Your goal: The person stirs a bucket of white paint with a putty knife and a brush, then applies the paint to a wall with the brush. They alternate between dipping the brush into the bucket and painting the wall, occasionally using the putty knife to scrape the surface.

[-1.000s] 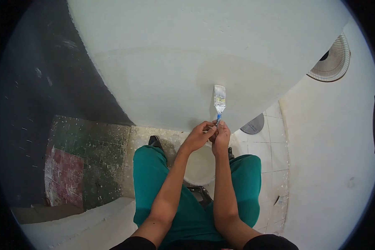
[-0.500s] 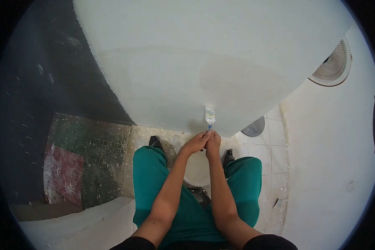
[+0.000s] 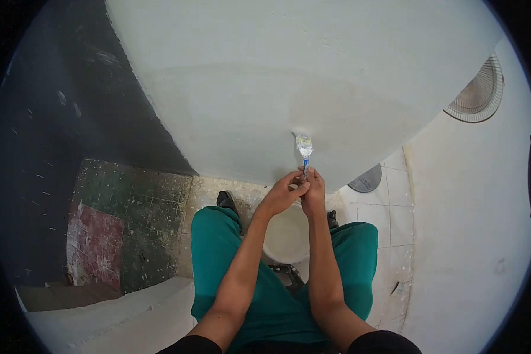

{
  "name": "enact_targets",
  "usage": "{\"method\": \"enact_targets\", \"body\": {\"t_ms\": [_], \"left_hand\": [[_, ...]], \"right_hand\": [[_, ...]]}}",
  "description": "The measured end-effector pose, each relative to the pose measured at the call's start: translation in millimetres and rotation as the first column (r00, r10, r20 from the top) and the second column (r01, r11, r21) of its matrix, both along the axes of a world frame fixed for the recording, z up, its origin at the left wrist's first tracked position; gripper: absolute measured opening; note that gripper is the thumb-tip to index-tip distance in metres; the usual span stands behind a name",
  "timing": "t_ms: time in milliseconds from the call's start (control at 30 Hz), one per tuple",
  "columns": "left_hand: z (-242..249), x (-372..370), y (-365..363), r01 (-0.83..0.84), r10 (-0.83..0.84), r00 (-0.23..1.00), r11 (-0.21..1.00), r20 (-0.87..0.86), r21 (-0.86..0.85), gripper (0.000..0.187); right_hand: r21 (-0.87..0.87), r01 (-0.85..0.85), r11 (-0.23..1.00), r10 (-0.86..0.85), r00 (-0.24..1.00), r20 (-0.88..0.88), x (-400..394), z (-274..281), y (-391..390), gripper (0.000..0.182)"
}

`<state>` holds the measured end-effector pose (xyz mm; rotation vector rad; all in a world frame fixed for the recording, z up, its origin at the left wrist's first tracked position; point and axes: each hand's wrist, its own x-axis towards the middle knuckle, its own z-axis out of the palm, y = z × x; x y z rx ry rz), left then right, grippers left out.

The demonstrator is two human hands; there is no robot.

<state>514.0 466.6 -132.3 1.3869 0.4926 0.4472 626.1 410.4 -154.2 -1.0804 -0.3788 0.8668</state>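
A paintbrush [image 3: 304, 145] with white-smeared bristles and a blue handle points up at the pale wall [image 3: 236, 124], its tip against or very near the surface. My right hand [image 3: 314, 187] is closed around the lower handle. From the other side, my left hand [image 3: 285, 192] has its fingers and thumb closed at the same handle. Part of the grip is hidden between the two hands. Below them, between my legs, stands a bucket [image 3: 270, 251] with whitish contents, partly covered by my forearms.
A dark wall panel [image 3: 88, 100] borders the pale wall at left. Paint-spattered green and red tiles [image 3: 138, 230] cover the left floor; white tiles [image 3: 389, 200] lie at right. A round grey fan base [image 3: 367, 180] and a wire fan guard [image 3: 478, 91] are at right.
Both hands and the paintbrush have moved slightly up the wall and to the right. My left hand's fingers have loosened and shifted at the handle. More of the bucket shows.
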Motion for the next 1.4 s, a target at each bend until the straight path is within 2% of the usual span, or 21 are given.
{"method": "enact_targets", "body": {"t_ms": [133,200,300,433,533,633,733,833,967,1033,1167,1267,1400], "left_hand": [[18.6,-6.8,1.0,-0.002,0.003,0.999,0.999,0.041,-0.034,0.049],[11.6,-7.3,6.7,0.032,-0.038,0.998,0.993,-0.051,-0.116,0.048],[-36.3,-1.4,13.0,0.114,-0.154,0.968,0.973,-0.198,-0.201,0.052],[-35.5,-6.7,0.1,0.183,-0.241,0.89,0.967,-0.388,-0.18,0.061],[-33.5,-7.4,-2.9,0.155,-0.186,0.91,0.981,-0.37,-0.114,0.062],[-32.5,-8.4,2.2,0.112,-0.14,0.928,0.989,-0.345,-0.099,0.06],[-47.1,-4.0,8.9,0.08,-0.119,0.958,0.984,-0.259,-0.159,0.057],[-54.0,-3.1,11.9,0.027,-0.06,0.977,0.987,-0.205,-0.16,0.053],[-46.7,-3.0,13.6,-0.111,0.11,0.993,0.992,-0.033,-0.055,0.048],[-29.0,-2.8,16.6,-0.18,0.18,0.984,0.984,0.001,0.002,0.046],[29.8,-19.4,18.1,-0.134,0.134,0.99,0.991,0.04,-0.006,0.044],[47.1,-27.8,15.5,-0.116,0.118,0.983,0.993,0.138,-0.019,0.043],[54.3,-31.8,13.1,-0.116,0.115,0.981,0.993,0.156,-0.003,0.042]], "right_hand": [[0.018,-0.037,0.999,0.037,0.999,0.001,-3.0,16.7,-7.7,0.031],[0.026,-0.066,0.998,0.067,0.996,-0.054,-3.3,14.4,-13.4,0.027],[-0.164,0.089,0.982,-0.104,0.991,-0.082,-13.8,-31.2,-13.8,0.026],[-0.31,0.119,0.943,-0.112,0.993,0.041,-32.0,-53.4,-20.3,0.024],[-0.26,0.091,0.961,-0.059,0.99,0.128,-29.5,-69.2,-16.5,0.028],[-0.25,0.154,0.956,-0.094,0.967,0.238,-27.0,-68.9,-3.9,0.031],[-0.301,0.17,0.938,-0.076,0.951,0.3,-27.4,-60.2,3.9,0.032],[-0.281,0.178,0.943,-0.086,0.947,0.31,-32.6,-50.7,10.3,0.032],[-0.157,0.079,0.984,-0.038,0.968,0.248,-29.8,-29.2,20.4,0.032],[-0.106,0.039,0.994,-0.012,0.97,0.241,-27.7,-11.0,24.4,0.031],[-0.059,0.021,0.998,-0.008,0.976,0.22,-32.7,30.9,25.2,0.034],[-0.042,0.025,0.999,-0.013,0.966,0.259,-44.7,68.9,17.0,0.035],[-0.039,0.08,0.996,-0.063,0.943,0.327,-49.6,74.2,19.5,0.034]]}}
